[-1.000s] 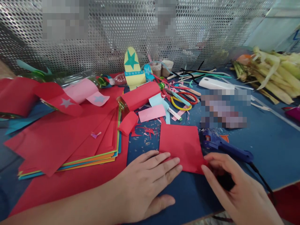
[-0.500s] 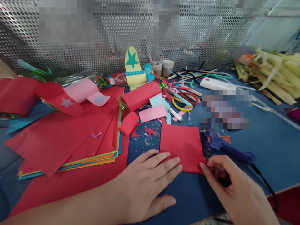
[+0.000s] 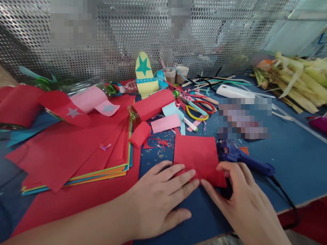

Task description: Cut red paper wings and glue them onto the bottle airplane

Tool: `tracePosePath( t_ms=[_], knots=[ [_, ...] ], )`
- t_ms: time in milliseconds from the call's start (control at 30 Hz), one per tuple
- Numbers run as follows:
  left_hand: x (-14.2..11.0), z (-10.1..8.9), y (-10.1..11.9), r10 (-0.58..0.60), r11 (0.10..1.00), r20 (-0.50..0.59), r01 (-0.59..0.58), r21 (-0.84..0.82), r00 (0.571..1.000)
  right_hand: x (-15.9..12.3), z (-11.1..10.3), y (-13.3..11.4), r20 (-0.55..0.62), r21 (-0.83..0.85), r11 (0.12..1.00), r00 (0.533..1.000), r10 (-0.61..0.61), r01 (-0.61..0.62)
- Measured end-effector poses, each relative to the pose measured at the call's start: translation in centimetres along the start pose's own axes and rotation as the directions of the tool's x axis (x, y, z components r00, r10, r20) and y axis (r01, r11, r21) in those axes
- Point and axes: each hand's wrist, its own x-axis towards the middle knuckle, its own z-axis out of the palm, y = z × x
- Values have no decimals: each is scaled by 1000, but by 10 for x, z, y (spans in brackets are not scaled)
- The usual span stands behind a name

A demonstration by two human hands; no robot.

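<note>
A red paper square (image 3: pixel 195 154) lies on the blue tabletop (image 3: pixel 288 160) in front of me. My left hand (image 3: pixel 158 200) rests flat, fingers stretched out, with the fingertips pressing the paper's near left corner. My right hand (image 3: pixel 242 200) is at the paper's near right corner, thumb on top and fingers under the edge, curling that corner up and over. A blue glue gun (image 3: pixel 242 160) lies just beyond my right hand, its black cord running off the table edge.
A fanned stack of red and coloured paper sheets (image 3: pixel 76 153) lies left. Paper-wrapped bottles (image 3: pixel 153 103), a yellow star-marked cutout (image 3: pixel 144 76), scissors (image 3: pixel 198 110), paper scraps, a white case (image 3: pixel 233 91) and corn husks (image 3: pixel 298 85) sit further back, before a perforated metal screen (image 3: pixel 127 37).
My right hand has moved left onto the paper's near right corner, pinched it and lifted it into a curl. My left hand has stayed put.
</note>
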Motion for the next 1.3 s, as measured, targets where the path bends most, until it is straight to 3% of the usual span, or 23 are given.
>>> tracePosePath(
  t_ms=[167, 367, 567, 800, 967, 1067, 1200, 1233, 1300],
  knots=[
    [-1, -5, -2, 47, 998, 7, -47, 29, 999, -5, -4, 6, 16, 93, 996, 1000, 11, -13],
    [-4, -25, -2, 32, 999, -37, -31, 30, 999, -13, -11, 27, 78, 136, 991, 997, -12, 2],
    [-3, -31, -12, 6, 995, -155, -22, -101, 988, -13, -11, 31, 117, 168, 985, 992, -52, 32],
    [0, -35, -27, 66, 961, -149, -103, -256, 987, -12, -13, 34, 144, 140, 987, 985, -98, 78],
    [0, -34, -30, -86, 925, -210, 0, -379, 974, -8, -9, 28, 92, 50, 986, 982, -163, 159],
    [1, -44, -38, -297, 916, -299, 183, -357, 907, -7, -7, 24, 61, 73, 971, 970, -233, 229],
    [-4, -62, -65, -574, 817, -483, 507, -275, 661, -5, -6, 22, -7, 108, 935, 940, -340, 339],
    [-6, -65, -73, -610, 787, -489, 549, -281, 624, -5, -5, 22, -28, 107, 924, 931, -365, 366],
    [-11, -67, -88, -677, 734, -398, 605, -308, 619, -4, -3, 24, -52, 112, 905, 911, -408, 412]
  ],
)
